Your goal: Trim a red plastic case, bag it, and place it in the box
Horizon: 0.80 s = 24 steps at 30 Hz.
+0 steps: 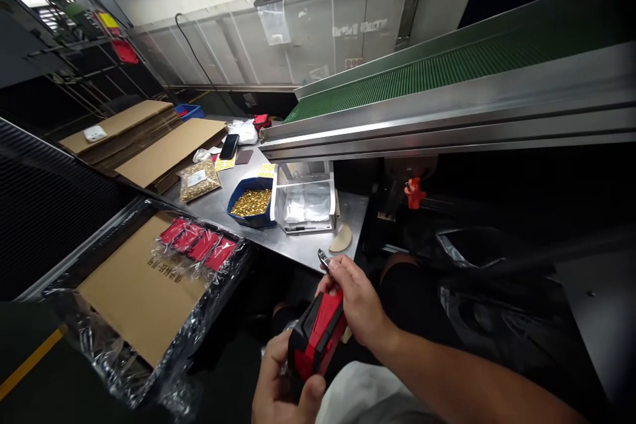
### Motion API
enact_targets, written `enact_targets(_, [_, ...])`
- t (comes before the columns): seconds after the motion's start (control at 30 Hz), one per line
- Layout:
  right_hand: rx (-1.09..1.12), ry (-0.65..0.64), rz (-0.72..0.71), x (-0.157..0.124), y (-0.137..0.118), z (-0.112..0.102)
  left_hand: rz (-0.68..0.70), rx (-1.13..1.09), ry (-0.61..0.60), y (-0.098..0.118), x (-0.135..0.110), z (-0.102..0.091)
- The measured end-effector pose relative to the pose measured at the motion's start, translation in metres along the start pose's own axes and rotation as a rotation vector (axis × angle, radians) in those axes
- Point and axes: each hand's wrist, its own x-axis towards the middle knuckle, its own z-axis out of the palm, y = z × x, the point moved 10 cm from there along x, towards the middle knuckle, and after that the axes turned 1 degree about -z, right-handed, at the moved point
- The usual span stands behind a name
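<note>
A red and black plastic housing (320, 331) is held low in front of me, over my lap. My left hand (278, 377) is wrapped round its near end, thumb along the side. At its far end is my right hand (360, 298), fingers closed round a small shiny metal tool (324, 259) whose tip sticks out past the thumb; its exact kind is too small to tell. The right fingers also touch or nearly touch the housing. Just beyond, a beige rounded piece (341, 238) lies at the edge of the metal table (298, 248).
A blue bin (232, 207) of brass-coloured parts stands beside a clear tray (330, 195). Left are a bag of parts (199, 180), a phone (229, 146) and a box of wrapped red pieces (124, 252). A green conveyor (397, 83) slopes up to the right.
</note>
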Motion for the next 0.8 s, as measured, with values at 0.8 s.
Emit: enact_targets(0.8, [-0.423,-0.592,-0.274,-0.048,-0.028,0.05,-0.308,-0.038,-0.423,-0.013,0.011,0.031])
